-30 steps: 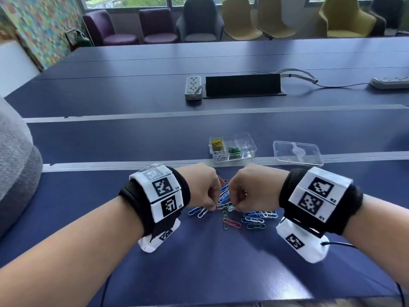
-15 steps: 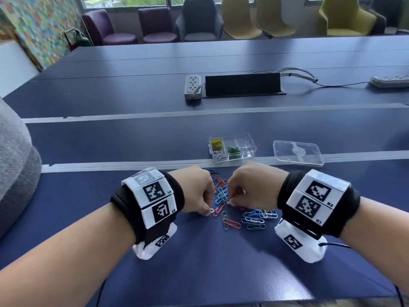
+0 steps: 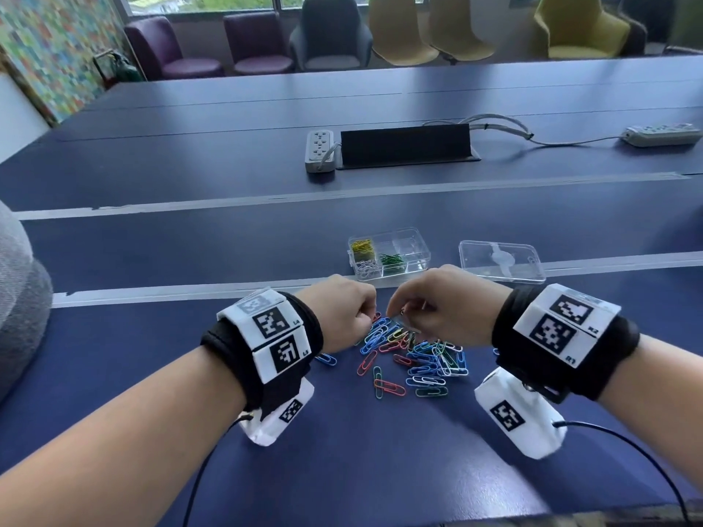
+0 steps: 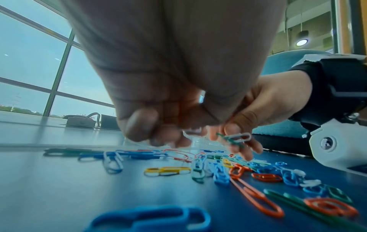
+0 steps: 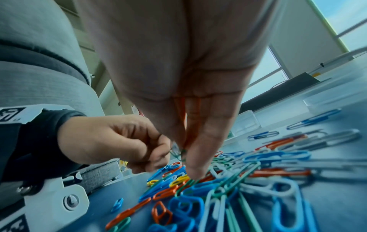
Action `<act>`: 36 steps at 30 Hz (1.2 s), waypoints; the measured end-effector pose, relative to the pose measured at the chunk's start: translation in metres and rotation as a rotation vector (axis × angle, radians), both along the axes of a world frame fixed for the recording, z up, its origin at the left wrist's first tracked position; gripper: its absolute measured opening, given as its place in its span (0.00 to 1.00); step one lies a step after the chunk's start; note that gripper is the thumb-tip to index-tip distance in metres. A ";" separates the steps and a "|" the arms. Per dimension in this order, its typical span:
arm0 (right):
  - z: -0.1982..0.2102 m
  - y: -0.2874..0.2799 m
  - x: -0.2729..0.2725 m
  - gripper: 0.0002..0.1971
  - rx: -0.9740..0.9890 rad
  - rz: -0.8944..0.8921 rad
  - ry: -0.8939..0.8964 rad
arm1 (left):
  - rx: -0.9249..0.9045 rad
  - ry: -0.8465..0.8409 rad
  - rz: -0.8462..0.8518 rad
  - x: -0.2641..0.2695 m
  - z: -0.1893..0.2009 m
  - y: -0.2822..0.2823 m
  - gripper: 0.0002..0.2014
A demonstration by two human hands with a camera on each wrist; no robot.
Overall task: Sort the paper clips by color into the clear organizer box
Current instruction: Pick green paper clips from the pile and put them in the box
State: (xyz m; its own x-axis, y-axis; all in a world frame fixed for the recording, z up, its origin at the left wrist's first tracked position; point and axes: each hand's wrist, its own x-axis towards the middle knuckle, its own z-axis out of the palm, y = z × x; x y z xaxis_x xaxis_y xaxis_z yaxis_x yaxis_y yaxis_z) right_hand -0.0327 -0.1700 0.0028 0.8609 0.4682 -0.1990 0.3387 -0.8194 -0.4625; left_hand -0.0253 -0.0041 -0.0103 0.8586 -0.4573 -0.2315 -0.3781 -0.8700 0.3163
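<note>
Two hands are seen over one bench. One clear organizer box, one loose lid and two power strips are counted; seven chairs line the far edge. Loose paper clips are too many and too overlapped to be counted.

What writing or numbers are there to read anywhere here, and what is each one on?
"L4": upper white tag on the left wristband.
"L5": lower white tag on the same band.
"R2": upper white tag on the right wristband.
"R1": lower white tag on that band.
The black-and-white squares on the tags are patterns, not words.
The power strip and clear lid show no legible print.
</note>
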 end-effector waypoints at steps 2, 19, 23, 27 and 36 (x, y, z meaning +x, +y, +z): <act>0.000 0.000 0.000 0.15 0.026 -0.019 0.019 | -0.002 0.003 0.028 0.002 0.000 -0.004 0.07; -0.006 0.009 0.003 0.11 -0.189 0.175 -0.059 | 0.148 -0.023 -0.060 0.009 0.002 -0.005 0.18; -0.007 0.007 0.005 0.05 -0.171 0.147 -0.079 | 0.100 -0.019 -0.040 0.010 0.004 -0.002 0.15; -0.003 -0.002 0.008 0.05 -0.076 0.080 -0.081 | 0.079 -0.024 -0.008 0.009 0.006 -0.006 0.09; -0.002 -0.023 0.010 0.05 0.007 -0.049 -0.014 | 0.192 -0.029 -0.017 0.010 0.002 -0.019 0.07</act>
State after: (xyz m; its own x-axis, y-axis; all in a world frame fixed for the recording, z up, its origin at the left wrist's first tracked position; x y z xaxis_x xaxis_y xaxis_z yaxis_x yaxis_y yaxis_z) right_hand -0.0222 -0.1926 0.0010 0.8853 0.4271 -0.1837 0.3051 -0.8318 -0.4636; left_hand -0.0151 -0.0232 -0.0085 0.8591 -0.4213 -0.2907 -0.3995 -0.9069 0.1337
